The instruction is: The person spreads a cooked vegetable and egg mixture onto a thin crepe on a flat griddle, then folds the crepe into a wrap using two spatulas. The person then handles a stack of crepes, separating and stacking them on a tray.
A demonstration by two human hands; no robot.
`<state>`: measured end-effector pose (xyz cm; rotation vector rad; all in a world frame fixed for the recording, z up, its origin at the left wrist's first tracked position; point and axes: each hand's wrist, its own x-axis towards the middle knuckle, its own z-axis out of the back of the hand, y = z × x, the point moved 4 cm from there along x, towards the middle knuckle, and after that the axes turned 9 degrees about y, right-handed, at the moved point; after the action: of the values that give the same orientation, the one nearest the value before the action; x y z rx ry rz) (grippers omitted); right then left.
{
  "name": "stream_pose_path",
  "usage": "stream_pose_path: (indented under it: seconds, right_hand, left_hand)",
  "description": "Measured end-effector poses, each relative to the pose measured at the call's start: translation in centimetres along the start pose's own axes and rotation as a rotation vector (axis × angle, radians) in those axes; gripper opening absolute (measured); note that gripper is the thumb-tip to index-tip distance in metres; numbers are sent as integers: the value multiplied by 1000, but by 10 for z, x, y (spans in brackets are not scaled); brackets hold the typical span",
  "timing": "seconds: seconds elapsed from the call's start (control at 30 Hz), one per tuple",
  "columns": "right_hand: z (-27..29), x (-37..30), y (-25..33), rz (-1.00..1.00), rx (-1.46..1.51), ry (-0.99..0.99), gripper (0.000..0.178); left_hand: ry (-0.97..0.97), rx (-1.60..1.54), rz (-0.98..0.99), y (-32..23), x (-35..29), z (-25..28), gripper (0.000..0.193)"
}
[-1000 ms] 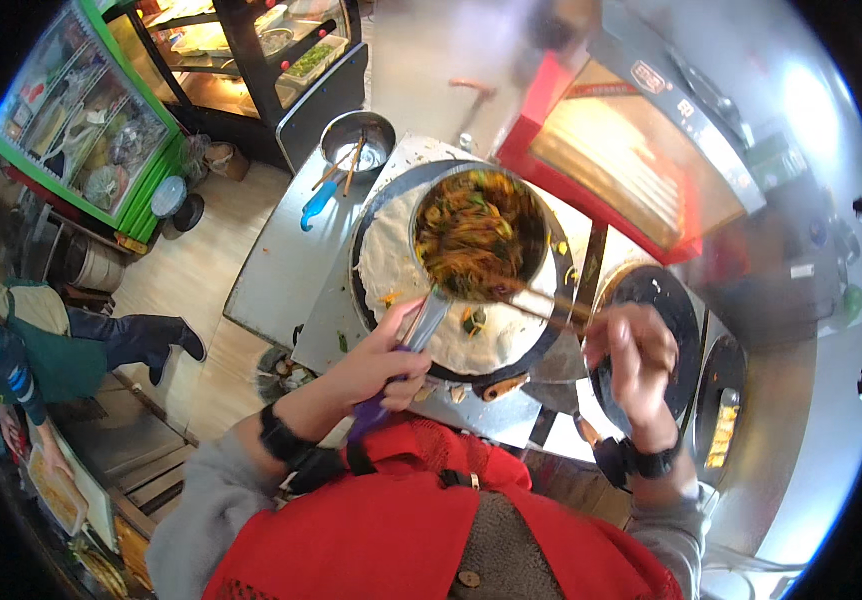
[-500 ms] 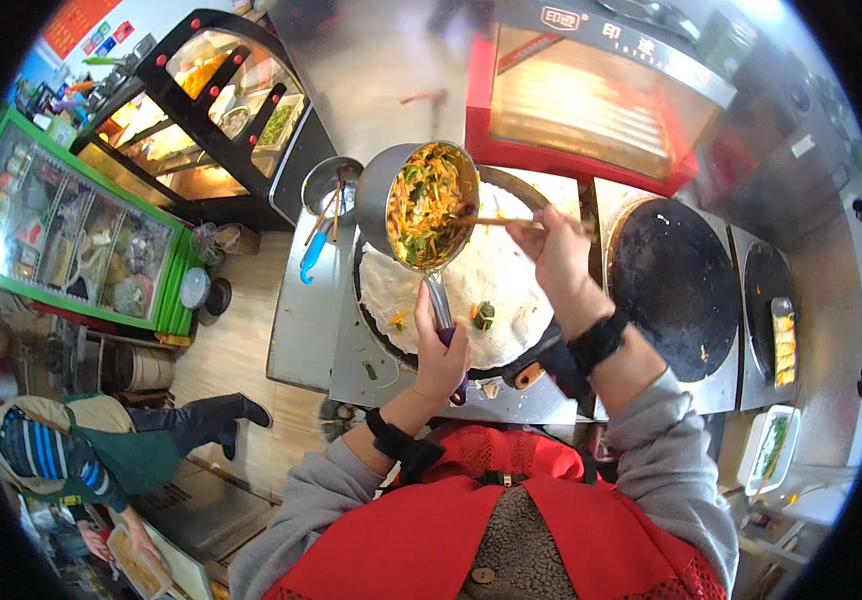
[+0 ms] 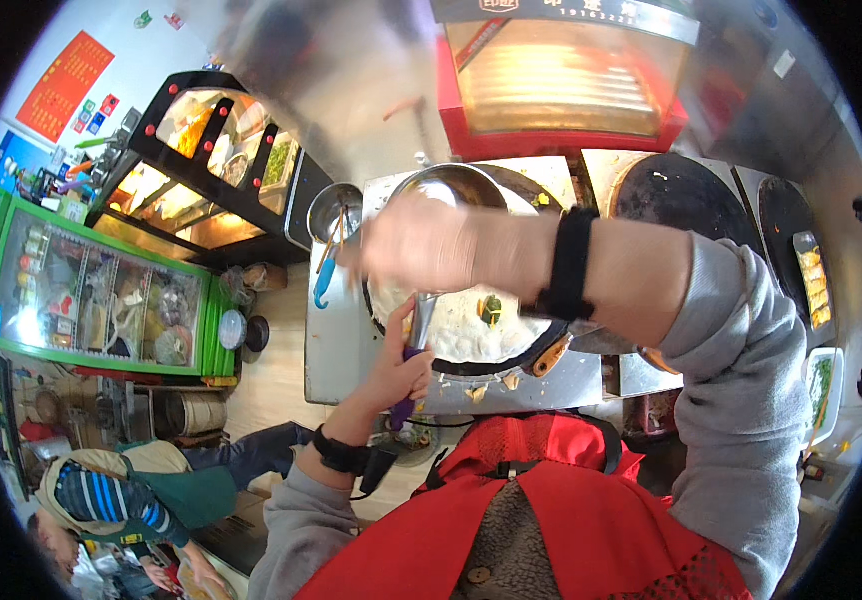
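Left hand: there's the left hand (image 3: 404, 375), fingers wrapped around the purple-and-silver handle of the round steel saucepan (image 3: 461, 187), presumably to stay clear of the bowl.
Saucepan: over the far side of the pale, round dough sheet (image 3: 461, 338); contents hidden.
Right hand: a blur! The right hand (image 3: 416, 245) reaches left across the saucepan; finger spread and anything held, I can't tell.
Dough sheet: spread on the black round griddle (image 3: 539, 336), which seems to support it flat; a green-and-orange vegetable clump (image 3: 491, 309) sits nearer.
Blue hooked handle (image 3: 324, 284): left, beside the small steel bowl (image 3: 325, 216), probably kept handy.
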<state>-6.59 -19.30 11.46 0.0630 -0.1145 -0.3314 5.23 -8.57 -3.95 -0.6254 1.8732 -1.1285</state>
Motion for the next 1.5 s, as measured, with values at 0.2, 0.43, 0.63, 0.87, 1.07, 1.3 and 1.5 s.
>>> stream_pose_path:
  seconds: [0.2,0.43,0.63,0.87,1.07,1.3,1.5]
  right_hand:
    - [-56,-38,58,443,-114,31,13]
    - [-131,-83,29,333,-115,11,22]
    - [-105,-152,48,30,91,-403,27]
    - [-70,-153,2,-631,1213,-922,18]
    - [-25,-149,-25,-591,1194,-1188,12]
    - [-70,-139,-9,-784,1266,-944,13]
    - [-46,-135,-12,-719,1159,-869,13]
  left_hand:
    - [-213,981,-446,-13,2,42,69]
    - [-490,1558,-339,-18,6,40,70]
    - [-840,1168,-805,-21,-9,9,58]
    - [-630,747,-694,43,17,-57,58]
    - [-459,466,-619,32,22,-43,71]
    - [-191,-224,-427,7,-5,-41,82]
    - [-109,-252,-428,2,-12,-41,82]
